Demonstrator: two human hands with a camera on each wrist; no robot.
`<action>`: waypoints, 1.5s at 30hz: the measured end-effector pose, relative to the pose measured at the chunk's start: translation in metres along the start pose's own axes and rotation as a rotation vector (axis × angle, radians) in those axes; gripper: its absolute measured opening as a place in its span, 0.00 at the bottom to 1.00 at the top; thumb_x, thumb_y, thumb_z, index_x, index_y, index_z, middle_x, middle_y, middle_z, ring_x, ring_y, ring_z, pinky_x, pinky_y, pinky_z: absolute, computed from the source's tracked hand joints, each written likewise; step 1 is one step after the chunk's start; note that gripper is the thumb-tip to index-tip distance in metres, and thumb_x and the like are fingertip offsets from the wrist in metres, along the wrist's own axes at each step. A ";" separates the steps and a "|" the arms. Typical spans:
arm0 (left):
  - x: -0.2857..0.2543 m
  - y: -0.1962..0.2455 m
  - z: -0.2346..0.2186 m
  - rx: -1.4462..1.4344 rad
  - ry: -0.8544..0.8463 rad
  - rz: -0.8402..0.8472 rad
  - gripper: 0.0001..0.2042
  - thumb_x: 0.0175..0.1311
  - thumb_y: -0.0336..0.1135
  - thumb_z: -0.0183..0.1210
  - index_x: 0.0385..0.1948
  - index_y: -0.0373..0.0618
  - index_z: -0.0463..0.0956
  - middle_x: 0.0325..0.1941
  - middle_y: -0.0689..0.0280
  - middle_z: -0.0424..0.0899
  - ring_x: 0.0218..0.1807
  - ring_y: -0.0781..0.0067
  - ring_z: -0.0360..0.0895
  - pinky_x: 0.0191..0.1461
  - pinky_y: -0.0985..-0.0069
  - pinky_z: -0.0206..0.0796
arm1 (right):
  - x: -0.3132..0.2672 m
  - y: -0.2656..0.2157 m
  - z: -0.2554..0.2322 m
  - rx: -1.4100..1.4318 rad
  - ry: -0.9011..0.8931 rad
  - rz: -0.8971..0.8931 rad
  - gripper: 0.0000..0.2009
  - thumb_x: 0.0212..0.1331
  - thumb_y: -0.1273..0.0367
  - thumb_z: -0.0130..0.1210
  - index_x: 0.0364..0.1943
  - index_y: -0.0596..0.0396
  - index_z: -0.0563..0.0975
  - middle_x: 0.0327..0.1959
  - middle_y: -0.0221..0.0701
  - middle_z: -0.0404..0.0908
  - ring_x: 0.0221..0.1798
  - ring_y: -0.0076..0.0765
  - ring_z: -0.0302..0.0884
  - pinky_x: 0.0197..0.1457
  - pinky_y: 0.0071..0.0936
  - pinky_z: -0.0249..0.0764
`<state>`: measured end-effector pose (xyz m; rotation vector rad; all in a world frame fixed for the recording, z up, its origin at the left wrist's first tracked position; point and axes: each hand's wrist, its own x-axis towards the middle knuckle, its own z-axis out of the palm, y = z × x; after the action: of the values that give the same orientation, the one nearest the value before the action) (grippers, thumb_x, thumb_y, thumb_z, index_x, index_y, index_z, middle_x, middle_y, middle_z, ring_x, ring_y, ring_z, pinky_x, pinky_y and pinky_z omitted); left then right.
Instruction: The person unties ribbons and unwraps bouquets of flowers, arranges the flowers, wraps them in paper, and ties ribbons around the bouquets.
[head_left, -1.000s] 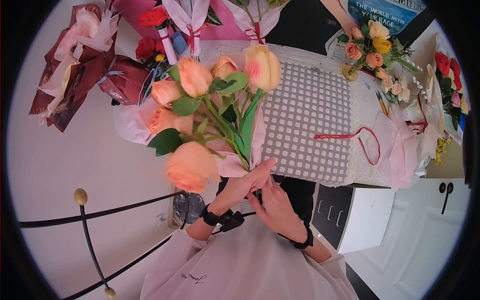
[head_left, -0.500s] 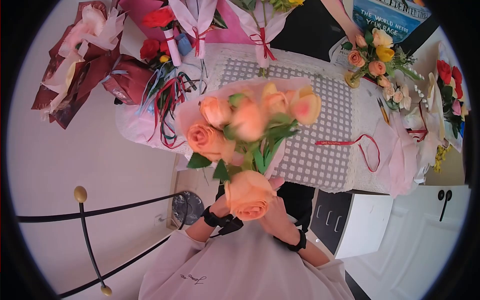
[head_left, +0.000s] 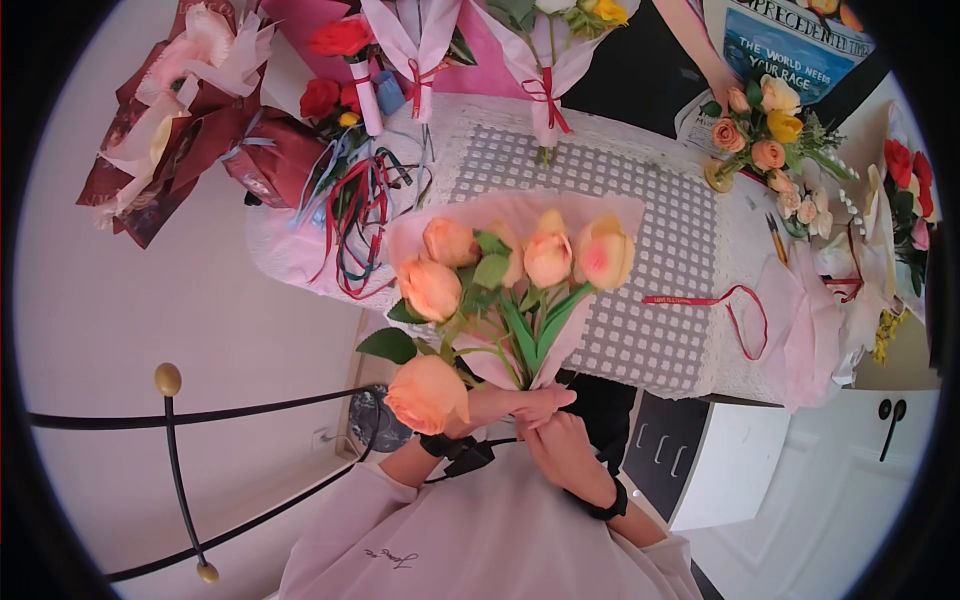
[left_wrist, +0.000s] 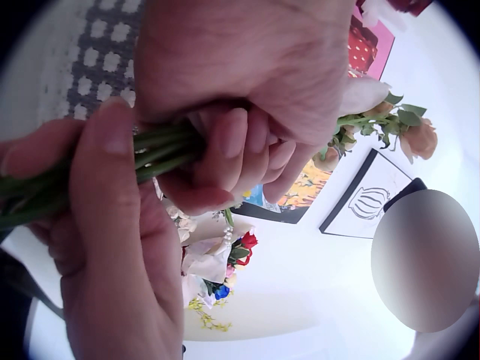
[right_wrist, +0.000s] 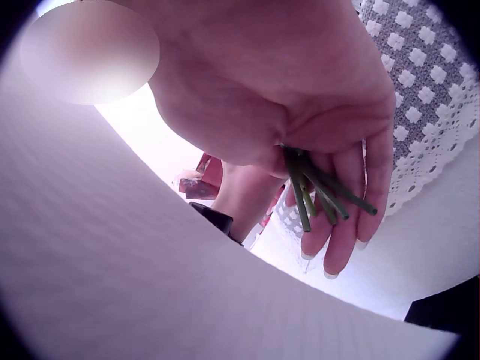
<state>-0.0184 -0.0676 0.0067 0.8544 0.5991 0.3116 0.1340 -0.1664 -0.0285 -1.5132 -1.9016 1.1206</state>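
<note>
In the head view a bouquet of peach roses [head_left: 430, 288] and a pink-and-yellow tulip [head_left: 606, 252] stands in pale pink wrapping paper [head_left: 590, 205] before the person's body. My left hand [head_left: 515, 403] grips the gathered stems just under the blooms, its fingers curled round them in the left wrist view. Below it, my right hand [head_left: 568, 448] holds the lower stems [left_wrist: 161, 154] between thumb and fingers. In the right wrist view, cut green stem ends [right_wrist: 319, 187] stick out past the right palm. One large rose [head_left: 428, 393] hangs low, overlapping the left wrist.
Behind the bouquet lies a grey-and-white checked cloth [head_left: 660, 250] on the table. A red ribbon [head_left: 700, 300] and pink paper [head_left: 800, 320] lie to the right, and tangled ribbons [head_left: 365, 225] at left. Wrapped bouquets line the far side. Another person's arm [head_left: 700, 50] reaches the peach flower arrangement [head_left: 765, 150].
The bouquet has swung from the left toward the middle and come nearer the body, its blooms shifting position. Both hands keep hold of the stems.
</note>
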 end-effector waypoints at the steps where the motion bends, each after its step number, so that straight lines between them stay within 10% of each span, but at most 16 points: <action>1: -0.001 0.001 0.000 0.001 0.001 0.000 0.28 0.77 0.52 0.60 0.16 0.54 0.58 0.17 0.76 0.58 0.22 0.82 0.56 0.30 0.78 0.49 | -0.002 0.003 0.002 -0.020 0.000 -0.026 0.09 0.67 0.70 0.56 0.33 0.61 0.80 0.27 0.47 0.83 0.32 0.60 0.83 0.33 0.53 0.75; 13: 0.006 -0.025 -0.004 -0.063 -0.041 -0.072 0.23 0.78 0.40 0.60 0.17 0.52 0.64 0.17 0.77 0.63 0.21 0.85 0.57 0.27 0.80 0.46 | -0.016 0.017 0.004 0.009 -0.037 -0.049 0.09 0.69 0.66 0.58 0.42 0.56 0.83 0.37 0.43 0.85 0.40 0.56 0.83 0.40 0.50 0.75; 21: 0.010 -0.034 -0.002 -0.160 0.013 -0.121 0.23 0.82 0.40 0.55 0.19 0.54 0.60 0.16 0.78 0.56 0.20 0.84 0.51 0.27 0.78 0.43 | -0.022 -0.044 -0.082 -0.149 -0.082 -0.047 0.09 0.68 0.66 0.62 0.41 0.58 0.81 0.33 0.41 0.85 0.34 0.50 0.84 0.35 0.42 0.78; 25: 0.012 -0.042 0.000 -0.144 -0.012 -0.094 0.22 0.81 0.41 0.57 0.20 0.52 0.62 0.17 0.78 0.57 0.20 0.85 0.53 0.26 0.78 0.44 | -0.016 -0.075 -0.109 0.029 0.257 -0.169 0.06 0.60 0.76 0.66 0.39 0.59 0.82 0.31 0.36 0.84 0.28 0.39 0.83 0.29 0.32 0.75; 30: 0.003 -0.100 -0.024 0.103 0.287 0.065 0.06 0.70 0.37 0.64 0.40 0.47 0.81 0.29 0.71 0.79 0.29 0.79 0.75 0.34 0.80 0.67 | 0.017 -0.091 -0.102 -0.126 0.462 -0.265 0.09 0.55 0.80 0.68 0.38 0.60 0.81 0.28 0.32 0.82 0.24 0.31 0.82 0.28 0.25 0.74; 36: 0.007 -0.076 -0.008 -0.050 0.063 0.025 0.06 0.73 0.35 0.63 0.45 0.49 0.78 0.30 0.75 0.76 0.31 0.84 0.71 0.31 0.83 0.60 | 0.036 -0.078 -0.090 -0.095 0.517 -0.191 0.09 0.55 0.78 0.68 0.38 0.57 0.80 0.26 0.33 0.80 0.22 0.34 0.80 0.25 0.29 0.73; 40: 0.014 -0.059 0.008 -0.081 0.006 0.016 0.09 0.75 0.37 0.58 0.32 0.52 0.70 0.20 0.80 0.61 0.21 0.89 0.56 0.24 0.81 0.43 | 0.035 -0.070 -0.096 0.041 0.497 -0.095 0.08 0.59 0.76 0.67 0.38 0.56 0.79 0.27 0.34 0.82 0.23 0.33 0.82 0.25 0.30 0.74; 45: 0.014 -0.055 0.001 -0.140 -0.101 0.032 0.05 0.76 0.33 0.59 0.37 0.46 0.73 0.25 0.79 0.66 0.24 0.88 0.58 0.27 0.82 0.47 | 0.034 -0.069 -0.101 0.057 0.515 -0.041 0.10 0.56 0.77 0.67 0.40 0.58 0.79 0.28 0.36 0.83 0.22 0.33 0.82 0.26 0.30 0.75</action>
<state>-0.0051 -0.0957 -0.0408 0.7410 0.4648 0.3339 0.1618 -0.1069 0.0800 -1.5393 -1.5257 0.6721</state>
